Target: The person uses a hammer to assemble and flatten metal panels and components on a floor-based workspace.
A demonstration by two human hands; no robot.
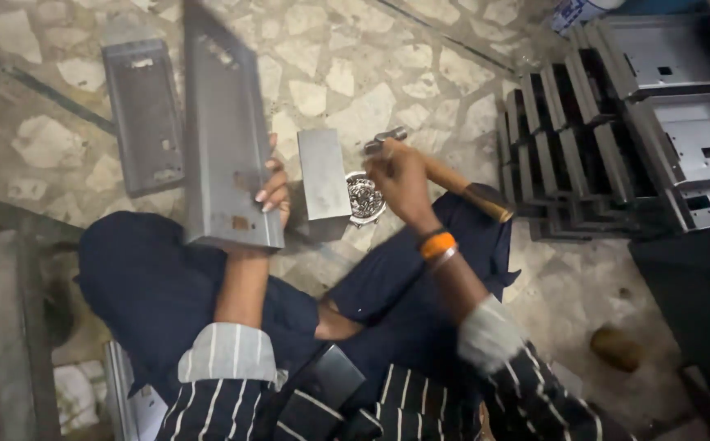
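We see a stone floor (347, 57) of pale, irregular pieces set in grey mortar. On it, far left, lies a flat grey metal plate (144, 114). Near the middle stands a grey metal block (324, 175), and just to its right sits a small bowl (365, 198) of shiny metal bits. On the right, stacks of grey metal boxes (624, 122) rest on the floor. Near right, a brown lump (616, 347) lies by itself.
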